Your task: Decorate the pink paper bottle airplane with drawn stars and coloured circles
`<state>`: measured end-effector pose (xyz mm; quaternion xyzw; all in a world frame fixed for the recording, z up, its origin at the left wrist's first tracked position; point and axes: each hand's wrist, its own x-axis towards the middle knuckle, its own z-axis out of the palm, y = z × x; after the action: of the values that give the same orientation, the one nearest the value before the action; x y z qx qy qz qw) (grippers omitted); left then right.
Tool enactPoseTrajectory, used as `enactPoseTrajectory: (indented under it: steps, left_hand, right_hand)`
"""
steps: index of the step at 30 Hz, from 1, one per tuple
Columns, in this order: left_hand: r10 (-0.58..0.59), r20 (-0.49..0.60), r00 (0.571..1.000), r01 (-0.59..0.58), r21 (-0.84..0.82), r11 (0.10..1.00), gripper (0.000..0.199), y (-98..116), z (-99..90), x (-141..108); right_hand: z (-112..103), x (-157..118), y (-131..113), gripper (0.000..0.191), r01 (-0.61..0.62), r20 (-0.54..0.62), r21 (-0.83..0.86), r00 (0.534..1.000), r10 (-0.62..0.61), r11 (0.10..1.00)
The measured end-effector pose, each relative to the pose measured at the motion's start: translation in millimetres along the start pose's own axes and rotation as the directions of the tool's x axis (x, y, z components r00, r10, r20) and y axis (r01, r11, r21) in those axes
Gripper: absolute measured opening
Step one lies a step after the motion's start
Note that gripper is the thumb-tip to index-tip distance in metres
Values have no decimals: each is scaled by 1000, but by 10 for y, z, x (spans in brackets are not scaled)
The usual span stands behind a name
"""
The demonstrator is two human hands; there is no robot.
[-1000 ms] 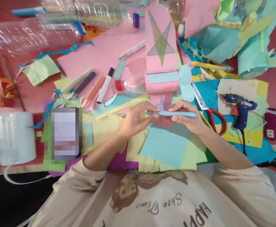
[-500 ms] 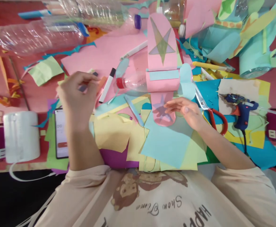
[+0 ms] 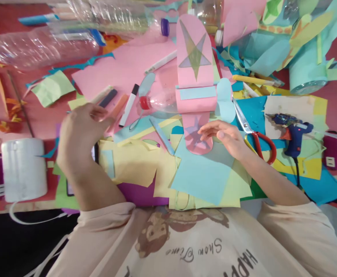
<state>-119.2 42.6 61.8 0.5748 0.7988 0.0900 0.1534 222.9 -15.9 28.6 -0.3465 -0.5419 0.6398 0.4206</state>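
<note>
My left hand (image 3: 83, 132) hovers over the left side of the worktop, fingers loosely bent, thumb and fingertips apart, with nothing visible in them. Just beyond its fingertips lie a dark blue marker (image 3: 108, 97) and an orange marker (image 3: 119, 105); a white marker with a black cap (image 3: 129, 105) is a little further right. My right hand (image 3: 222, 136) has its fingers stretched out beside the lower purple star (image 3: 196, 132). That star sits on a pink paper strip (image 3: 196, 118) wrapped with a pink band around a clear plastic bottle (image 3: 164, 101) with a red cap. A green-grey star (image 3: 195, 52) marks the strip's upper end.
Scissors with red handles (image 3: 263, 146) lie right of my right hand, and a blue glue gun (image 3: 295, 138) rests beyond them. A white box-shaped device (image 3: 24, 169) stands at left. Plastic bottles (image 3: 44, 44) line the back. Paper scraps (image 3: 206, 173) cover the front.
My left hand has moved left and down from over the markers, uncovering the dark blue one and covering most of the phone. My right hand stays nearly still.
</note>
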Motion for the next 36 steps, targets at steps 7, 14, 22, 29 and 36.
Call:
enactPoseTrajectory:
  steps: [7, 14, 22, 29, 36]
  left_hand:
    - [17, -179, 984, -23, -30, 999, 14, 13, 61, 34]
    - [731, -86, 677, -666, -495, 558, 14, 519, 340, -404]
    - [961, 17, 274, -954, -122, 274, 21, 859, 736, -771]
    - [945, -62, 320, -932, -200, 303, 23, 800, 779, -747]
    - [787, -232, 572, -810, -308, 499, 30, 670, 650, -562]
  right_hand:
    - [2, 3, -4, 31, 3, 5, 19, 1000, -3, 1000]
    - [31, -8, -14, 31, -81, 24, -60, 996, 83, 995]
    - [80, -37, -40, 27, -74, 78, -117, 993, 83, 990]
    - [60, -44, -85, 25, -58, 90, -88, 994, 66, 994]
    - [-47, -116, -302, 31, 326, -106, -130, 934, -341, 936]
